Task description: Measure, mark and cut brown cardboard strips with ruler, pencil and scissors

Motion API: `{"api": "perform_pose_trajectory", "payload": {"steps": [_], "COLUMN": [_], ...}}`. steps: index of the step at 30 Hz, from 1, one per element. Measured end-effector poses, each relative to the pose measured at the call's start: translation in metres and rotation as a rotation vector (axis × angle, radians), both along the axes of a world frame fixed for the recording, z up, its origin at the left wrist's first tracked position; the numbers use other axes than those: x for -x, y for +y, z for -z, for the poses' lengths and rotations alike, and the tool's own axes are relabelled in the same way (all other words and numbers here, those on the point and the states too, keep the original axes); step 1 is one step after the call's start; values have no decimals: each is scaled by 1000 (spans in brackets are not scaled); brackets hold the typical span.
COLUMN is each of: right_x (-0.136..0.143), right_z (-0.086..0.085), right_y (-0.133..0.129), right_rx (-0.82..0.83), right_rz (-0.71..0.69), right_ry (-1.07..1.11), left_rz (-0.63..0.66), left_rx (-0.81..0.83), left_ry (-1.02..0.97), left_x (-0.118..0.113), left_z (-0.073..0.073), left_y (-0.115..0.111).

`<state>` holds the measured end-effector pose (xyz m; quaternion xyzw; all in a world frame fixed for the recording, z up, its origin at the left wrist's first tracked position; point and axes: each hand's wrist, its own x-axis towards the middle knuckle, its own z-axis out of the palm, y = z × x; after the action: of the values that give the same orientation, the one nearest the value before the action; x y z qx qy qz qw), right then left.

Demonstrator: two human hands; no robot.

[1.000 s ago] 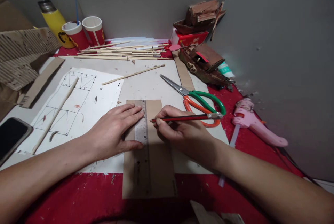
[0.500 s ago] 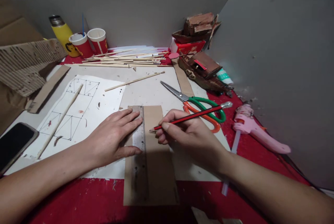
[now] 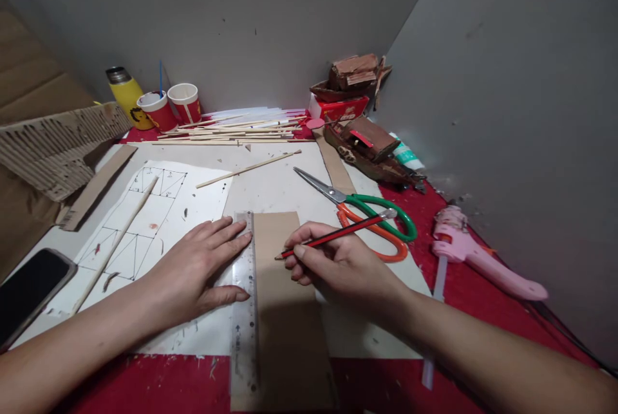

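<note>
My left hand (image 3: 207, 266) lies with fingers spread, its fingertips and thumb resting on a clear plastic ruler (image 3: 245, 324). The ruler runs lengthwise along the left side of a strip of brown cardboard (image 3: 290, 330). Between the fingers of my right hand (image 3: 333, 259) is a red and black pencil (image 3: 338, 232), its tip close to the cardboard just right of the ruler; whether it touches I cannot tell. Beyond that hand lie scissors (image 3: 357, 205) with one green and one orange handle.
Left is a paper with a truss drawing (image 3: 159, 208), and a phone (image 3: 36, 291). Wooden sticks (image 3: 232, 134), paper cups (image 3: 184, 103) and a yellow bottle (image 3: 128, 102) are at the back. Right are cardboard model boats (image 3: 371, 143) and a pink glue gun (image 3: 483, 259).
The ruler has slid left with my left hand, baring more cardboard. The pencil remains in my right hand. The whole view has tilted, so the scene sits lower.
</note>
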<state>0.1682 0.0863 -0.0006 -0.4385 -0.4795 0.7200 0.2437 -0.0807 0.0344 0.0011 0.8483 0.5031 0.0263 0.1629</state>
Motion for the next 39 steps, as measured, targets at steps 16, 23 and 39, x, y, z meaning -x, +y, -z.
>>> {"api": "perform_pose_trajectory", "payload": {"steps": [16,23,39], "right_x": [-2,-2,-14], "right_z": [-3,-3,-32], "right_y": [1,0,-4], "right_rx": [-32,-19,-229], "right_rz": [-10,7,82], "right_ry": [14,6,-52], "left_rz": [38,56,81], "left_rx": [-54,-57,-90], "left_ry": [-45,-68,-93], "left_x": [1,3,3], "left_z": [-3,-1,-1], "left_y": [-5,-2,1]}}
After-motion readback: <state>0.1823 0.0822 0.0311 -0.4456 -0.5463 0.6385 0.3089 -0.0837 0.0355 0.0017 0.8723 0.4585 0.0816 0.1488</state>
